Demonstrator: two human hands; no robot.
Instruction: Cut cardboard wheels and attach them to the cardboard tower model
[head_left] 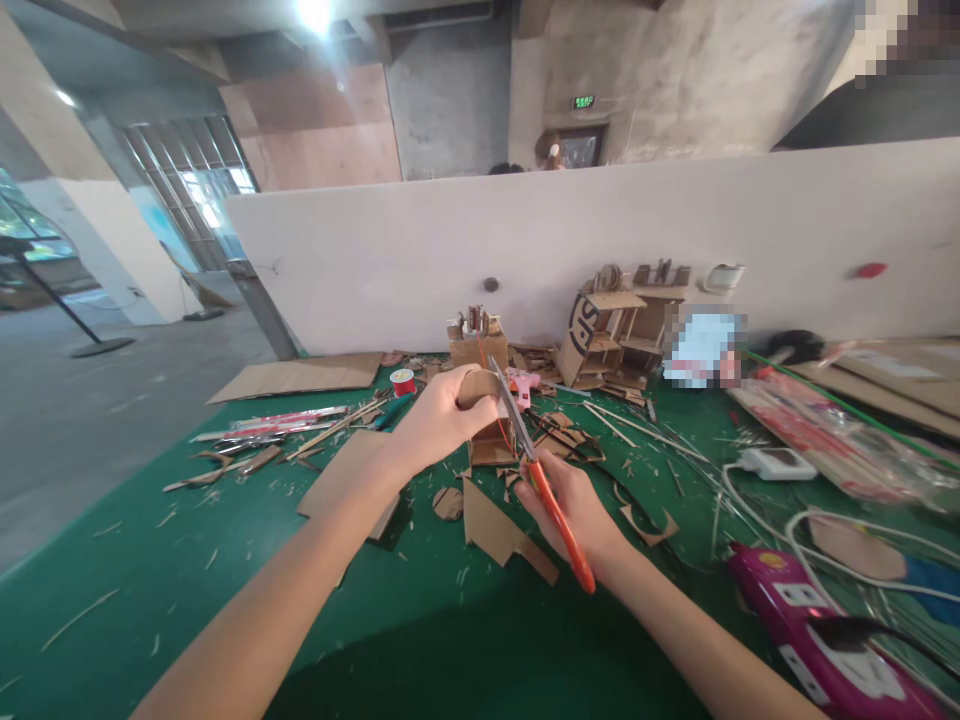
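Note:
Between the thumb and fingers of my left hand is a small curved piece of cardboard, held up above the table. My right hand grips a pair of scissors by the orange handles. The blades point up and away from me, right beside the cardboard piece; whether they touch its edge I cannot tell. Below the hands lie a cut cardboard sheet and a round cardboard disc. A pink glue gun is partly hidden behind the scissors.
Cardboard models stand against the white partition at the back. A thread spool and thin sticks lie on the left of the green table. On the right are a purple power strip, white cables and a white adapter.

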